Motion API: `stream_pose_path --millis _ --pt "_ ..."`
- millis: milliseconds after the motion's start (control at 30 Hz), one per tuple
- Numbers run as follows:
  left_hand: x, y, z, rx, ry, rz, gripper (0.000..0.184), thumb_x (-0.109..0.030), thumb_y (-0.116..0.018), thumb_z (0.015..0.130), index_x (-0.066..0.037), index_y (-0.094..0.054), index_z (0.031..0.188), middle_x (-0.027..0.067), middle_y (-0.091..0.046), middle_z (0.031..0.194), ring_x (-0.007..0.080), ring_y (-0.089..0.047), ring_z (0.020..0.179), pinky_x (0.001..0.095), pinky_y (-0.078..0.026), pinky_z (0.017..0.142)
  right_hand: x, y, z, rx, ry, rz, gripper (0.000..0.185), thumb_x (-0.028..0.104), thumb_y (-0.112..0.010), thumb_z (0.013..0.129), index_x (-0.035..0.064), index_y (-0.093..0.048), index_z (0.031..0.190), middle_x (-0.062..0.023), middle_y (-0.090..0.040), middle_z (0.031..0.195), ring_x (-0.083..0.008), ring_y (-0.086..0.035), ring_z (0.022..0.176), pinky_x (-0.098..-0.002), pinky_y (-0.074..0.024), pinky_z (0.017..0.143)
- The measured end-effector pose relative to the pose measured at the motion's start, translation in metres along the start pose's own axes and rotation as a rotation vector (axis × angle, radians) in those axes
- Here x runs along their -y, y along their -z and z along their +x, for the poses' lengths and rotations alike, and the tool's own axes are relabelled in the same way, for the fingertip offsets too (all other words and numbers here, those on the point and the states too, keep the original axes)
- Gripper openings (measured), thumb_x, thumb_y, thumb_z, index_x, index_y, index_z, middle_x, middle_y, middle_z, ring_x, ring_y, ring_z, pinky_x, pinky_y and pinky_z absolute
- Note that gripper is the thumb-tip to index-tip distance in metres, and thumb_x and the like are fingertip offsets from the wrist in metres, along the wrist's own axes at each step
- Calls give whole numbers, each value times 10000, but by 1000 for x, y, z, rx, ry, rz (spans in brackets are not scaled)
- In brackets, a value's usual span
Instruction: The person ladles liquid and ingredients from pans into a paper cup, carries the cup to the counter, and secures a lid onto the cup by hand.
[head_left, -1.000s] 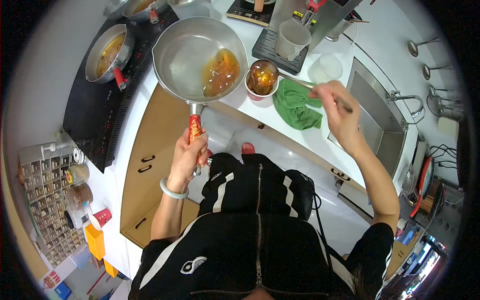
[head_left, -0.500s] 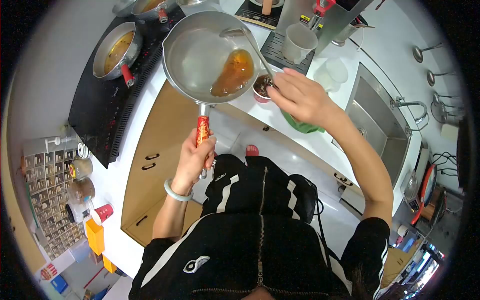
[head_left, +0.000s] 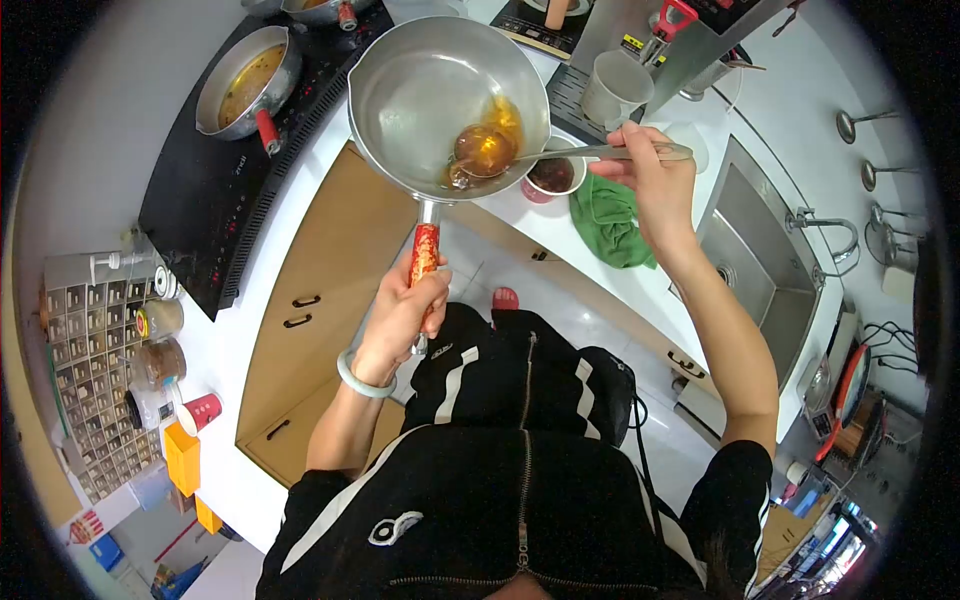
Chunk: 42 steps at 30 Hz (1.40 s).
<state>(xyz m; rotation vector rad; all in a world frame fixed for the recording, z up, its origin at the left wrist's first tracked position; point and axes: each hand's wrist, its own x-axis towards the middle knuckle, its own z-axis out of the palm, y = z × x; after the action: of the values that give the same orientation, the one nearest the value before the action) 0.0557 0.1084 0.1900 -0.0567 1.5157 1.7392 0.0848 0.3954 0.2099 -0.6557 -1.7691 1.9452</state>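
The fingers of the left hand (head_left: 402, 318) are curled closed round the red handle (head_left: 425, 250) of the pan (head_left: 410, 120); those of the right hand (head_left: 657, 190) are drawn together on the ladle (head_left: 585, 152), gripping its shaft. The white surface (head_left: 655, 285) runs along the front and both sides. A black stove (head_left: 215, 215) is let into it at left, a steel sink (head_left: 765, 255) at right. Between these, the pan is held out over the surface's edge, tilted a little. The ladle slants into it, its bowl in the amber sauce (head_left: 507, 115) at the pan's right side; whether the bowl touches the base, I cannot tell. A pot (head_left: 275, 88) of yellowish liquid sits on the stove. Right of the pan, a green cloth (head_left: 612, 225) lies crumpled beside a cup (head_left: 536, 190) of dark stuff, under the ladle's shaft.
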Motion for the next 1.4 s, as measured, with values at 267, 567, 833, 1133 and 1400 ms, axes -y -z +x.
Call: stream_pose_path --millis 267,567,833,1133,1400 --pt "4 2 4 -2 -7 2 218 -106 -549 882 -26 -457 1063 -10 -424 606 57 -365 386 204 -316 350 24 7 -4 -19 70 -24 295 230 -536 930 -54 -608 893 -102 -626 838 -183 -671 642 -246 -515 579" --pt "8 8 15 -65 -9 12 226 -103 -550 885 -15 -449 1067 -2 -444 611 67 -380 399 218 -333 366 42 42 -12 -90 102 -124 293 223 -544 930 -58 -613 884 -106 -625 850 -180 -668 650 -241 -517 595" --pt "9 7 17 -91 -46 41 202 -118 -541 884 -33 -460 1048 -7 -434 632 55 -382 402 198 -320 355 6 62 -37 38 294 -286 157 100 -548 923 -42 -617 922 -102 -635 863 -189 -658 792 -262 -490 681" --pt "7 5 16 -71 -60 60 203 -114 -536 880 -34 -458 1050 -1 -435 632 58 -378 405 199 -316 358 9 67 -51 627 1212 -1129 219 107 -679 751 12 -595 931 -136 -607 936 -267 -614 874 -397 -514 841" --pt "4 -7 5 -108 -66 108 222 -88 -554 876 -19 -451 1060 0 -442 593 76 -396 397 216 -307 371 -17 -18 0 474 1431 -1076 252 116 -625 649 23 -578 878 -122 -577 875 -266 -599 837 -392 -513 814"
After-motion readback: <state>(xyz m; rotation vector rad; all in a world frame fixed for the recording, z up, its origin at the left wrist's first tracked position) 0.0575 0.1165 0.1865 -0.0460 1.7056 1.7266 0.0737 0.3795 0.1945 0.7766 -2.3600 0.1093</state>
